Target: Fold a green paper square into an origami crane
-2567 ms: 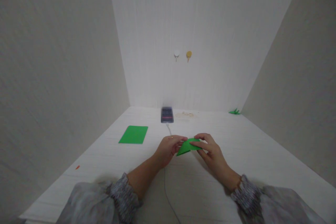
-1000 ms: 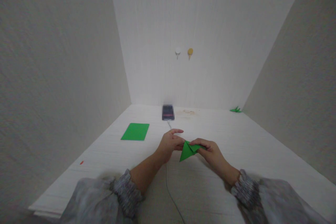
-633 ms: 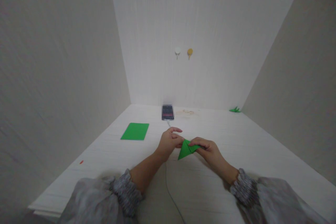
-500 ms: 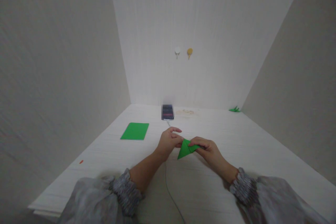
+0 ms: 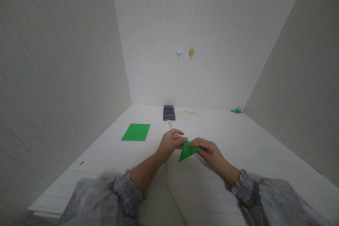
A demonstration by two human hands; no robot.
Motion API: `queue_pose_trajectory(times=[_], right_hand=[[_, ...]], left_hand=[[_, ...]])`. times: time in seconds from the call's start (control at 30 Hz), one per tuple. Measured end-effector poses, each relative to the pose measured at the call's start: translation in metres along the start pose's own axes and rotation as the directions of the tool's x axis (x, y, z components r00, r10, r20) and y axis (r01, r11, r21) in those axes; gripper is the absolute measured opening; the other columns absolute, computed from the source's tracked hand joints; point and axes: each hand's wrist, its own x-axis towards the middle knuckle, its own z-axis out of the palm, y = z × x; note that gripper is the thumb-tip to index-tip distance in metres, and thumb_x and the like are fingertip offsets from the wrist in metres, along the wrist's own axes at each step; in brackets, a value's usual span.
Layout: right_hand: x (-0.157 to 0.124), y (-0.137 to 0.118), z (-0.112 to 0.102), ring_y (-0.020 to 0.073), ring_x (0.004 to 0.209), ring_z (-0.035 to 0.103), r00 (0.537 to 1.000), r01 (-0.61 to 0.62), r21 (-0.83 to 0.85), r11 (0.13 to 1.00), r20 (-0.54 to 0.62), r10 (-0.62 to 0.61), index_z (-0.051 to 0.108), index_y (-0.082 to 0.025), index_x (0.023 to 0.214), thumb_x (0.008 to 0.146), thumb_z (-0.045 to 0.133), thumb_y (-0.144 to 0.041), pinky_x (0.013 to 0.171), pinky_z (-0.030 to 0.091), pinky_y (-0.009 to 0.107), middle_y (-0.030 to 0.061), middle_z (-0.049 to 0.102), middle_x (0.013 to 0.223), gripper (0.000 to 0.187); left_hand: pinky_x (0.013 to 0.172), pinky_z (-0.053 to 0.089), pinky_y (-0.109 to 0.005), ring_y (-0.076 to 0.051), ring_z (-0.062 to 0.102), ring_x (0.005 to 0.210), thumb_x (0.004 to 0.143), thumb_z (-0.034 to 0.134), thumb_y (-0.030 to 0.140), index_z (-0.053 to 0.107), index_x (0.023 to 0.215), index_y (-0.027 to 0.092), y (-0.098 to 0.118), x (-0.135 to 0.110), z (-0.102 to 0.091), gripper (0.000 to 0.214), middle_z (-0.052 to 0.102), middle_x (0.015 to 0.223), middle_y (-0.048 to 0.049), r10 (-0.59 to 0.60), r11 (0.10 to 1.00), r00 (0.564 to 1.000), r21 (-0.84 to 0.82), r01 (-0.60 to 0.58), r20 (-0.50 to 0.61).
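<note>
A folded piece of green paper [image 5: 186, 152], triangular in outline with crease lines on its face, is held between my two hands above the white table. My left hand [image 5: 171, 143] pinches its upper left corner between thumb and fingers. On the other side my right hand [image 5: 208, 149] grips the right part, thumb and fingertips pressed on the paper and covering that end. One point of the paper hangs down toward me. To the left lies a flat green square of paper [image 5: 136, 132], apart from both hands.
A phone-like device [image 5: 168, 113] with a blurred screen leans at the back, its white cable [image 5: 172, 194] running toward me beneath my left hand. A green folded paper figure [image 5: 236, 110] sits in the far right corner. An orange scrap [image 5: 82, 163] lies at left. Two hooks [image 5: 191, 52] hang on the wall.
The left fingertips have moved slightly right along the paper's top edge. The folded paper looks a little flatter, its lower point slightly lower. Both hands keep their hold.
</note>
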Motion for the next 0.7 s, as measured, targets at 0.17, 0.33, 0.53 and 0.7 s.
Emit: queue_pose_trajectory(times=[0.17,0.33,0.53,0.7], right_hand=[[-0.0002,0.0019,0.0002,0.0156,0.075,0.059,1.0,0.013,-0.016,1.0,-0.004,-0.013,0.064,-0.022,0.081,0.078,0.052,-0.025,0.069,0.047,0.029,0.0037,0.063,0.079,0.013],[-0.0004,0.0019,0.0003,0.0156,0.075,0.059,1.0,0.003,-0.005,1.0,-0.007,-0.003,0.064,-0.022,0.08,0.079,0.051,-0.025,0.07,0.047,0.029,0.0037,0.062,0.079,0.013],[-0.0001,0.0014,0.0013,0.0156,0.076,0.059,1.0,-0.002,0.024,1.0,-0.004,0.002,0.064,-0.022,0.081,0.077,0.052,-0.022,0.07,0.047,0.029,0.0035,0.063,0.08,0.013],[0.0004,0.0036,0.001,0.0156,0.076,0.059,1.0,0.009,0.017,1.0,-0.004,-0.009,0.065,-0.022,0.081,0.078,0.052,-0.021,0.07,0.046,0.029,0.0032,0.063,0.079,0.014]], left_hand=[[0.056,0.048,-0.025,-0.011,0.058,0.054,0.056,0.071,0.022,0.052,0.08,0.013,-0.0041,0.002,-0.0029,0.032,0.061,0.059,0.0002,0.017,1.0,0.999,-0.018,-0.017,0.028],[0.056,0.048,-0.025,-0.011,0.058,0.054,0.055,0.071,0.022,0.052,0.08,0.013,-0.0061,0.003,-0.0047,0.032,0.062,0.058,0.0,0.034,0.999,0.998,-0.028,-0.033,0.046],[0.057,0.048,-0.026,-0.012,0.059,0.055,0.054,0.071,0.02,0.052,0.077,0.013,-0.0065,0.0034,-0.0051,0.031,0.064,0.06,-0.0015,0.031,0.999,0.998,-0.013,-0.03,0.05],[0.056,0.045,-0.024,-0.013,0.059,0.055,0.05,0.074,0.018,0.052,0.075,0.013,-0.0082,0.004,-0.007,0.033,0.064,0.06,-0.0016,0.048,0.999,0.996,-0.02,-0.047,0.071]])
